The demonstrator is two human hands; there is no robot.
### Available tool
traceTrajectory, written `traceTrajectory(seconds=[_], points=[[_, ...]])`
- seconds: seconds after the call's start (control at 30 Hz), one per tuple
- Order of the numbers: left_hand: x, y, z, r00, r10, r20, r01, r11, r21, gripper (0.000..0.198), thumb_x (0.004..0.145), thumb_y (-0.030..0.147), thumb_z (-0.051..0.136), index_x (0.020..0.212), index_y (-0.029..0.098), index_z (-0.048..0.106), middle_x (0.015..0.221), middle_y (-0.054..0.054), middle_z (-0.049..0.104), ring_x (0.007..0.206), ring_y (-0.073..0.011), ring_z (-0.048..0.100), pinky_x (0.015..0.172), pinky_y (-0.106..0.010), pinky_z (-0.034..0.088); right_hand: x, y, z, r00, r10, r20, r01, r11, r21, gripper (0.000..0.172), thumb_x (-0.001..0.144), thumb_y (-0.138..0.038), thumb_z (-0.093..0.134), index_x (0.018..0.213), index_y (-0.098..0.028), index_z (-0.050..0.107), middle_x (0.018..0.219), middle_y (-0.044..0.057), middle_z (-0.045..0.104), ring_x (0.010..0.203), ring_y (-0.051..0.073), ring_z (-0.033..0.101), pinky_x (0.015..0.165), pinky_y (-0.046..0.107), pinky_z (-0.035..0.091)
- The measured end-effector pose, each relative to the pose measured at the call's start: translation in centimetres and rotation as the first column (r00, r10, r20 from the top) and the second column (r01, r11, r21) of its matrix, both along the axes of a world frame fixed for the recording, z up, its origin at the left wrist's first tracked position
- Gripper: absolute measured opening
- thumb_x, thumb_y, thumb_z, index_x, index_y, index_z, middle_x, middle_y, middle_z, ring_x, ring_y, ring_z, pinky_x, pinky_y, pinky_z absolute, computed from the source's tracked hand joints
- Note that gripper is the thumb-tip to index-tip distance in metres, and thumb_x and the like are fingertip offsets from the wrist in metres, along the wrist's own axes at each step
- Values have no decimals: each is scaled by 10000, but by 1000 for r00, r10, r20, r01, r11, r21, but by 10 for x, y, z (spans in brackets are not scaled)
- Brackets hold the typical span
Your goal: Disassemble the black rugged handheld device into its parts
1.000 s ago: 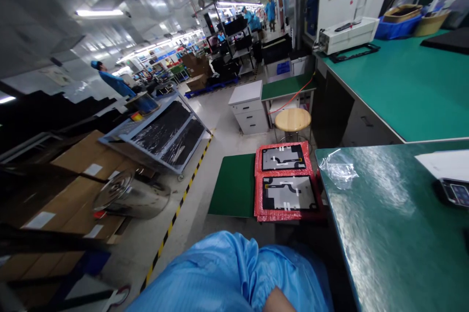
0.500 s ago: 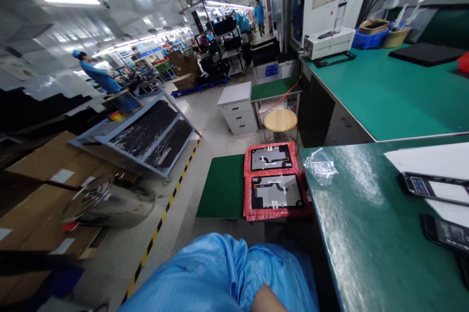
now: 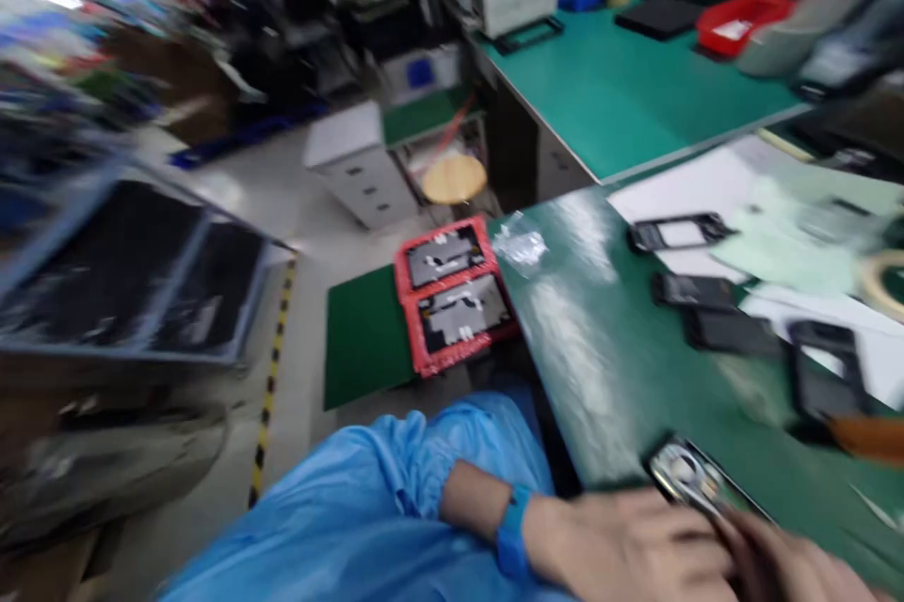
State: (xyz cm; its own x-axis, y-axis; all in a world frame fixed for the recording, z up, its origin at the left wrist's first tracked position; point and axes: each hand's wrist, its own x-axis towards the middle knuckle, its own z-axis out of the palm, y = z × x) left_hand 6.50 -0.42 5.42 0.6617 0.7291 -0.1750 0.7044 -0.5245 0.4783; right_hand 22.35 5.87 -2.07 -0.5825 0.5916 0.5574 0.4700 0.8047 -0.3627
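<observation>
My left hand (image 3: 636, 545), with a blue band at its wrist, reaches in along the bottom edge. Its fingers look stretched out, though motion smears them. They lie over the near side of an opened phone (image 3: 685, 473) whose inner parts show, on the green bench. Close beside those fingertips is my right hand (image 3: 812, 569), cut off by the frame edge and too blurred to show its grip. A thin pale streak lies between the phone and the right fingers; I cannot tell what it is.
On the bench (image 3: 586, 348) lie phone frames (image 3: 678, 232), dark phone parts (image 3: 696, 291), white paper and a tape roll (image 3: 882, 282). Left of it, flat screen panels (image 3: 462, 310) rest on red bubble wrap. A wooden stool (image 3: 454, 179) and drawer cabinet (image 3: 360, 169) stand beyond.
The view has swung right and down, bringing more of the bench into sight. Both hands and the opened phone now show; before, only part of one forearm was visible.
</observation>
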Motion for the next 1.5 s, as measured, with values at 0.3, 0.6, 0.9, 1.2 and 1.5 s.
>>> traceTrajectory(seconds=[0.3, 0.6, 0.9, 1.2, 1.5], points=[[19, -26, -57, 934, 199, 296, -333, 782, 527, 213, 1142, 144, 534, 1152, 107, 743, 1264, -139, 821, 1357, -243, 742, 1100, -334, 599, 33, 9, 68, 933, -33, 358, 1, 996, 88, 125, 1197, -179, 591, 1098, -213, 660, 942, 26, 811, 742, 148, 688, 716, 307, 478], [20, -24, -54, 916, 210, 342, -379, 733, 565, 171, 1131, 135, 561, 1117, 106, 730, 1391, -181, 808, 1352, -259, 749, 1023, -336, 617, 36, 1, 65, 939, -124, 322, 111, 992, 59, 169, 1233, -237, 552, 1074, -223, 609, 935, 22, 799, 670, 139, 641, 661, 312, 451], [22, -23, -54, 913, 216, 346, -386, 731, 563, 188, 1136, 137, 556, 1062, 139, 729, 1383, -147, 827, 1373, -237, 751, 1043, -325, 605, 36, 1, 57, 927, -164, 337, 157, 986, 48, 166, 1221, -229, 574, 1063, -237, 628, 939, 18, 806, 719, 150, 672, 694, 347, 424], [19, -23, -49, 944, 201, 261, -320, 750, 579, 160, 1136, 160, 579, 1100, 142, 734, 1454, -156, 800, 1423, -239, 719, 1029, -323, 590, 36, 3, 53, 928, -180, 326, 185, 983, 15, 169, 1225, -243, 569, 1067, -240, 629, 943, 18, 801, 728, 157, 671, 693, 361, 398], [20, -22, -50, 919, 218, 328, -379, 715, 587, 197, 1147, 157, 560, 1075, 143, 743, 1448, -126, 820, 1356, -238, 757, 1005, -337, 599, 44, 9, 54, 959, -160, 232, 176, 983, -51, 181, 1227, -315, 564, 1096, -238, 662, 954, 20, 802, 733, 161, 698, 688, 328, 475]])
